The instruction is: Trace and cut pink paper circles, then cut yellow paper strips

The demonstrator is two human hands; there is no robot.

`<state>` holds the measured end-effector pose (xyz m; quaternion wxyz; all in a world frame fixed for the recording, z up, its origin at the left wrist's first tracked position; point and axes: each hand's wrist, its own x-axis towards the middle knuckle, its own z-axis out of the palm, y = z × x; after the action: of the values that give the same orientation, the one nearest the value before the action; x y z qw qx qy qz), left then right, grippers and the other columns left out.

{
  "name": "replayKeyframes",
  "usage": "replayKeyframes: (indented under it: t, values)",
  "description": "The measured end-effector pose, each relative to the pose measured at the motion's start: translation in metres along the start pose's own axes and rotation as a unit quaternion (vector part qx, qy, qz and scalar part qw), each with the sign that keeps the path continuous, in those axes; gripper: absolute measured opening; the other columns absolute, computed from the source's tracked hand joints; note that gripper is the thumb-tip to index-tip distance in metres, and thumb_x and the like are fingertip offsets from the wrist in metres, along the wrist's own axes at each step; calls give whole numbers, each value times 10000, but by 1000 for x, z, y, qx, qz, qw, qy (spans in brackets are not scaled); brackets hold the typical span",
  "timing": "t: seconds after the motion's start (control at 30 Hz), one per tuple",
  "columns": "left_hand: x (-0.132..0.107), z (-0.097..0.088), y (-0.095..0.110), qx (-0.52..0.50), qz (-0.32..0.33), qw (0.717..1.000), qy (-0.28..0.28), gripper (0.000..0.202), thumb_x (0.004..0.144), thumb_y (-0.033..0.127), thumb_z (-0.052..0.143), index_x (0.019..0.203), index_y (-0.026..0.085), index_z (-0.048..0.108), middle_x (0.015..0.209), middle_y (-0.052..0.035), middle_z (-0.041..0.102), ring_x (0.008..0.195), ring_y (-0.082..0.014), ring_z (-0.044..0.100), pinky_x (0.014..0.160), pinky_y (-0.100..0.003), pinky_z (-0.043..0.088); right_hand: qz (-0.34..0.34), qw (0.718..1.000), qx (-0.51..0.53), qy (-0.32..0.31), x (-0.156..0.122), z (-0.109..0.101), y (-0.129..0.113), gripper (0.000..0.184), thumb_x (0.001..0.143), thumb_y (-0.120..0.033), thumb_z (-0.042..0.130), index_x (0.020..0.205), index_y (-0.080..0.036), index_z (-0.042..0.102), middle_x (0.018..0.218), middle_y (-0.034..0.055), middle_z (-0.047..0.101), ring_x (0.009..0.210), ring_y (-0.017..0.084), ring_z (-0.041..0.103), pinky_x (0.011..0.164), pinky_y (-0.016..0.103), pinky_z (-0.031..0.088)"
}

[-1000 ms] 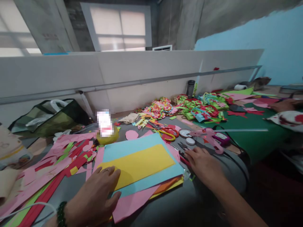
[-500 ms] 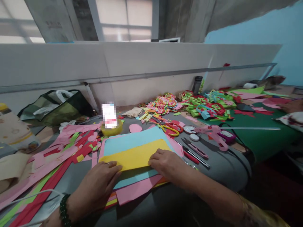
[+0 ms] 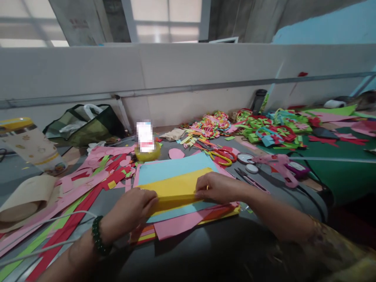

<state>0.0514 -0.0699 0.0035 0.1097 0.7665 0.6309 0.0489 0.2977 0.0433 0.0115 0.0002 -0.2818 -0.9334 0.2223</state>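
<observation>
A yellow sheet (image 3: pixel 176 187) lies across a light blue sheet (image 3: pixel 173 170) on a stack of coloured sheets. Its near edge is raised and curls, with a darker yellow band beneath. My left hand (image 3: pixel 133 209) pinches the left end of the yellow sheet, a green bead bracelet on its wrist. At the right end, my right hand (image 3: pixel 219 187) grips the same edge with bent fingers; its fingertips are partly hidden. Below the blue sheet a pink sheet (image 3: pixel 179 225) sticks out toward me, over orange and yellow layers.
Right of the stack lie scissors (image 3: pixel 221 158), a craft knife (image 3: pixel 252 181) and a pink glue gun (image 3: pixel 279 166). Pink, red and green strips (image 3: pixel 70 211) cover the left side. Piles of paper pieces (image 3: pixel 210 124) lie at the back, near a blurred phone-like object (image 3: pixel 145 137).
The near edge of the yellow sheet has risen and curled between my hands. My right fingers are more bent. The whole view has shifted, so things appear further right.
</observation>
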Motion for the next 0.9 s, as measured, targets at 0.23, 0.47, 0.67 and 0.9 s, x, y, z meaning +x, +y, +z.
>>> replayKeyframes:
  t: [0.23, 0.47, 0.67, 0.9]
  values:
    - [19, 6, -28, -73, -56, 992, 82, 304, 866, 361, 420, 815, 202, 674, 858, -52, 671, 789, -199, 598, 661, -277, 403, 24, 996, -89, -16, 30, -14, 9, 260, 848, -295, 471, 812, -164, 692, 794, 42, 671, 695, 144, 562, 582, 218, 364]
    - [31, 25, -41, -74, -77, 986, 125, 234, 813, 313, 483, 773, 179, 671, 850, -72, 647, 805, -218, 593, 712, -306, 414, 50, 996, -76, -23, 49, -16, 23, 480, 702, -562, 621, 989, -177, 633, 1035, 90, 646, 897, 237, 590, 684, 260, 411]
    - [29, 30, -40, -96, -70, 982, 146, 180, 789, 296, 510, 765, 187, 652, 868, -67, 619, 808, -222, 586, 722, -323, 423, 84, 992, -81, -45, 59, -12, 25, 620, 542, -593, 719, 1005, -196, 606, 994, 70, 641, 857, 242, 574, 610, 258, 373]
    - [24, 24, -43, -158, -65, 970, 174, 337, 754, 352, 582, 1033, 172, 643, 1047, -108, 633, 986, -288, 561, 872, -415, 398, 60, 992, -107, -6, 51, -16, 10, 348, 575, -484, 728, 664, -210, 532, 641, -30, 542, 603, 138, 461, 485, 241, 229]
